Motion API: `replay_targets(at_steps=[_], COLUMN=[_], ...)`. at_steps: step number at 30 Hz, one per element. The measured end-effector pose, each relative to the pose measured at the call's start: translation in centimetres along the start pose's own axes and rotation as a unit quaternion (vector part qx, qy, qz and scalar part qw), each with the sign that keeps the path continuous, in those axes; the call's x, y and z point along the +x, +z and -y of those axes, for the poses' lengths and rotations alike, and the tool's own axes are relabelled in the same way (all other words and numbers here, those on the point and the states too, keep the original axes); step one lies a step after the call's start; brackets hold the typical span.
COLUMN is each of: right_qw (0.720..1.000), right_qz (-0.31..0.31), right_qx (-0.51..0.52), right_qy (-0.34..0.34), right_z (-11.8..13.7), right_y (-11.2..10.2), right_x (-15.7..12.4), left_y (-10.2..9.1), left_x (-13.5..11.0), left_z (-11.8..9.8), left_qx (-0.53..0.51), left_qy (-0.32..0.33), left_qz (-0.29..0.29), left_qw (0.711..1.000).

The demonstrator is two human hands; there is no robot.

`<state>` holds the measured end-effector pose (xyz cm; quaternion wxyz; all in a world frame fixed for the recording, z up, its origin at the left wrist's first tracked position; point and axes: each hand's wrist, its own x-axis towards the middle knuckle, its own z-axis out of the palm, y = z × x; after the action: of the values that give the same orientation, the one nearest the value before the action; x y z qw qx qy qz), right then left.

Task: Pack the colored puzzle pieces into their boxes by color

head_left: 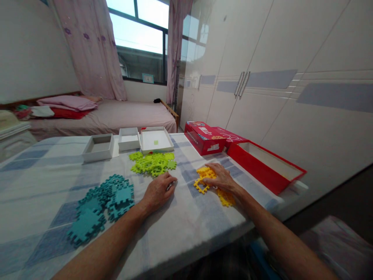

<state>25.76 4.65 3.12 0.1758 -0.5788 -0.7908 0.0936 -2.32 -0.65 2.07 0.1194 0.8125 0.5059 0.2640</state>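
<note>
My right hand (pixel 223 179) is over a small heap of yellow interlocking toothed tiles (pixel 201 186), its thumb and fingers closed around some of them. More yellow tiles (pixel 225 197) lie under the palm and by the wrist, partly hidden. My left hand (pixel 159 190) rests loosely curled on the tablecloth, with nothing visible in it. Just beyond its knuckles lies a pile of lime-green toothed tiles (pixel 151 163), some with open centres. Left of my left forearm is a spread heap of teal toothed tiles (pixel 121 194).
Two small white boxes (pixel 98 148) and a shallow white tray (pixel 157 140) stand at the table's back. A red printed box (pixel 204 137) stands at back right, beside an open red box (pixel 262 167) along the right edge. Beyond are a bed (pixel 131 112) and white wardrobe (pixel 262 50).
</note>
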Motion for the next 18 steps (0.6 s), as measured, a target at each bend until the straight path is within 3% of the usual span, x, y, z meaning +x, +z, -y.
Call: replay_targets(at_steps=[6,12,18], right_qw=[0.996,0.989,0.965], right_qz=[-0.060,-0.089,-0.108], right_qx=[0.050,0.117,0.240], right_qy=[-0.030,-0.006,0.016], right_z=[0.11,0.74,0.48], right_y=[0.70,0.36,0.70], right_x=[-0.09,-0.46,-0.43], left_y=[0.05,0.08,-0.06], left_x=[-0.02,0.00,0.01], left_z=[-0.10,-0.07,-0.22], left_qx=[-0.001,0.000,-0.006], left_qy=[-0.004,-0.004,-0.007], left_qz=[-0.001,0.003,0.008], left_qw=[1.000,1.000,1.000])
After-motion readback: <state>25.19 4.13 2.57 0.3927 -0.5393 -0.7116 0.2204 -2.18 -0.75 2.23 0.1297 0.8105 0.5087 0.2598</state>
